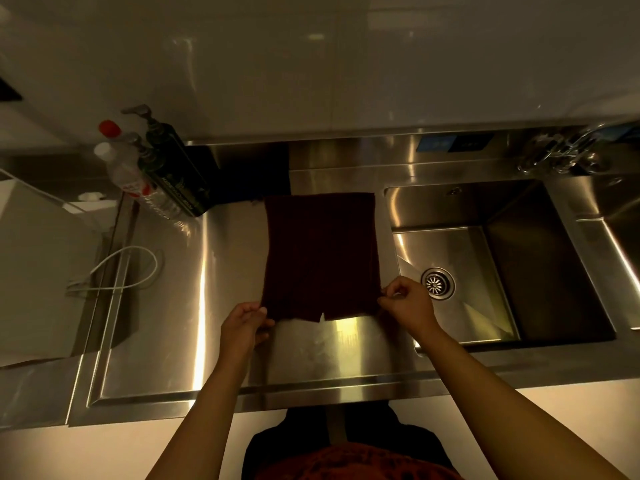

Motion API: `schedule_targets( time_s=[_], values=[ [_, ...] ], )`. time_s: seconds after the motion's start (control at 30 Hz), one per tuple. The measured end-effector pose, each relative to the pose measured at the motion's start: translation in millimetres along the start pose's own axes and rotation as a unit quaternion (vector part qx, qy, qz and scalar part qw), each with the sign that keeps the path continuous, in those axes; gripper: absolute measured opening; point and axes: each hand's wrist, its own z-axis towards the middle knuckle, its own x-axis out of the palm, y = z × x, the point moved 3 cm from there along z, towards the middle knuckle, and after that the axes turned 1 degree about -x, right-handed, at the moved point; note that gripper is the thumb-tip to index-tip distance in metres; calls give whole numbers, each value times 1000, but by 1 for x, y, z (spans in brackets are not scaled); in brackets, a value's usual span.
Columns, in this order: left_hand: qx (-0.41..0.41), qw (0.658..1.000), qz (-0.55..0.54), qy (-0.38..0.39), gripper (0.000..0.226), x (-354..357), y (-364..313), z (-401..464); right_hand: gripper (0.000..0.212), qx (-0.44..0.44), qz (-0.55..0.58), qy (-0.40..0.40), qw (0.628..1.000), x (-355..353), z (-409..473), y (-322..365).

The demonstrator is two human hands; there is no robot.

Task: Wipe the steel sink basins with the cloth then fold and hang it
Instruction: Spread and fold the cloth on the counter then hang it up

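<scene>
Dark maroon rectangular cloth [320, 254] spread flat on steel drainboard [180, 306], just left of steel sink basin [502, 258]. Left hand [244, 327] pinches near left corner; right hand [408, 301] pinches near right corner. Round drain strainer [438, 283] in basin, beside right hand. Dark green pump bottle [173, 168] and clear red-capped bottle [121, 164] far-left of basin. White cable loop [128, 268] further left. Chrome tap [564, 152] behind basin.
</scene>
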Motion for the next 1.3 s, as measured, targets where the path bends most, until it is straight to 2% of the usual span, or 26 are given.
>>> schedule_targets(
  time_s=[0.1,0.27,0.37,0.5,0.63,0.8,0.93,1.13,1.3],
  values=[
    [21,997,61,-31,6,-5,3,0,25,13,10,-19,1000,-4,-7,-8],
    [5,993,109,-43,12,-4,11,-2,28,-28,-74,-65,995,-11,-21,-15],
    [10,992,124,-28,15,3,9,-7,29,-41,-42,-121,991,-13,-28,-12],
    [59,987,147,0,22,9,4,-16,33,-47,2,-114,992,-10,-32,-2],
    [89,982,169,17,28,6,4,-22,23,13,32,-66,997,-8,-28,-4],
    [59,982,176,25,29,-2,14,-22,11,138,7,-7,990,-9,-29,-35],
    [26,981,190,38,27,2,25,-27,14,155,-25,46,987,-5,-37,-49],
    [22,977,211,13,26,1,28,-30,11,160,-79,-10,984,-10,-34,-53],
    [12,971,234,45,27,3,25,-31,6,214,-40,-28,976,-17,-31,-57]
  ],
)
